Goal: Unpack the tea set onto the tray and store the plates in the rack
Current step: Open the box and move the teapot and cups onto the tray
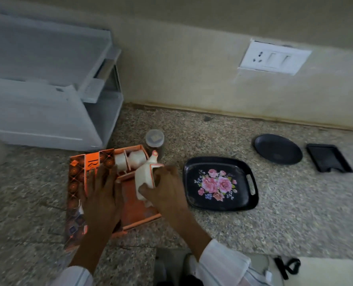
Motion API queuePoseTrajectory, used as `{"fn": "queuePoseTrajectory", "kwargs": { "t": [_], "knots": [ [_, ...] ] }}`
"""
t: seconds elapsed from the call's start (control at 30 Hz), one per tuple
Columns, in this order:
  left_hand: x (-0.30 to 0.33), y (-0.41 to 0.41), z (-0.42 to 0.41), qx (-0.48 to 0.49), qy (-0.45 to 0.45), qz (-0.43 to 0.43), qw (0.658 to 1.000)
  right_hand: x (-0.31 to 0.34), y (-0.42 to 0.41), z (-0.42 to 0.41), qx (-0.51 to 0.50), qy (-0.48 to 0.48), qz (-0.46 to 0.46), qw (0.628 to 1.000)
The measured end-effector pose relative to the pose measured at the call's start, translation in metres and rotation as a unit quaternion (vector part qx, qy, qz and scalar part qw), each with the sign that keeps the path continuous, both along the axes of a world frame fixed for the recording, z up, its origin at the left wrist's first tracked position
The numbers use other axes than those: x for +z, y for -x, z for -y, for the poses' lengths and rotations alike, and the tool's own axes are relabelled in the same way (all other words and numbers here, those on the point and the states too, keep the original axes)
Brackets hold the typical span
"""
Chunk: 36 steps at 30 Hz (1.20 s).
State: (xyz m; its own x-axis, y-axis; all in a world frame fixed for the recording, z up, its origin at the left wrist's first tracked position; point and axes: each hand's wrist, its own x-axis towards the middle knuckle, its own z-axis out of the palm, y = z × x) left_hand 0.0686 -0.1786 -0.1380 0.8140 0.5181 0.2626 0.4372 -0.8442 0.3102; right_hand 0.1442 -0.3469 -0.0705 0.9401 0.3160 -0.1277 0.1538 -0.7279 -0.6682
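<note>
Left of centre, the right hand (167, 188) curls its fingers round a white teapot (145, 178) over the orange box (130, 211); the left hand (101, 195) lies flat, fingers straight, on the box lid (76, 182). Beside them sits the flowered tray (243, 205).

Open orange tea set box (130, 211) lies on the speckled surface (274, 223). White teapot (145, 178) with orange trim is tilted above box. Two white cups (130, 161) sit in the far compartments. Black floral tray (220, 183) lies just right of box. Round black plate (278, 149) and rectangular black plate (329, 157) lie farther right. Grey rack (47, 89) stands at far left.
</note>
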Motion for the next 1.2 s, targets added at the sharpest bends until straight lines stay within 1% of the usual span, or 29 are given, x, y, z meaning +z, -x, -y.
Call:
{"fn": "queuePoseTrajectory", "kwargs": {
  "t": [0.07, 0.13, 0.2, 0.27, 0.33, 0.4, 0.5, 0.6, 0.7, 0.8, 1.2],
  "knots": [
    [0.008, -0.02, 0.023, -0.051, 0.02, 0.026, 0.998, 0.004, -0.016, 0.025, -0.031, 0.024, 0.024, 0.999],
    [0.016, -0.042, 0.054, -0.118, 0.04, 0.033, 0.992, 0.001, -0.028, 0.051, -0.069, 0.046, 0.03, 0.996],
    [0.016, -0.062, 0.087, -0.185, 0.096, 0.04, 0.977, -0.007, -0.038, 0.074, -0.103, 0.061, 0.034, 0.992],
    [0.008, -0.081, 0.117, -0.228, 0.157, 0.035, 0.96, -0.019, -0.043, 0.094, -0.133, 0.078, 0.044, 0.987],
    [-0.001, -0.095, 0.14, -0.237, 0.227, -0.012, 0.945, -0.028, -0.046, 0.107, -0.16, 0.089, 0.044, 0.982],
    [-0.014, -0.106, 0.153, -0.223, 0.297, -0.056, 0.927, -0.037, -0.048, 0.116, -0.172, 0.097, 0.028, 0.98],
    [-0.03, -0.115, 0.157, -0.197, 0.345, -0.077, 0.915, -0.047, -0.05, 0.123, -0.171, 0.098, 0.014, 0.98],
    [-0.034, -0.117, 0.156, -0.194, 0.371, -0.074, 0.905, -0.056, -0.052, 0.125, -0.151, 0.104, 0.023, 0.983],
    [-0.03, -0.116, 0.156, -0.199, 0.395, -0.051, 0.895, -0.062, -0.053, 0.123, -0.154, 0.109, 0.019, 0.982],
    [-0.03, -0.116, 0.157, -0.201, 0.404, -0.035, 0.891, -0.064, -0.05, 0.119, -0.152, 0.113, 0.037, 0.981],
    [-0.026, -0.116, 0.162, -0.19, 0.398, -0.03, 0.897, -0.062, -0.048, 0.118, -0.157, 0.083, 0.03, 0.984]
  ]
}}
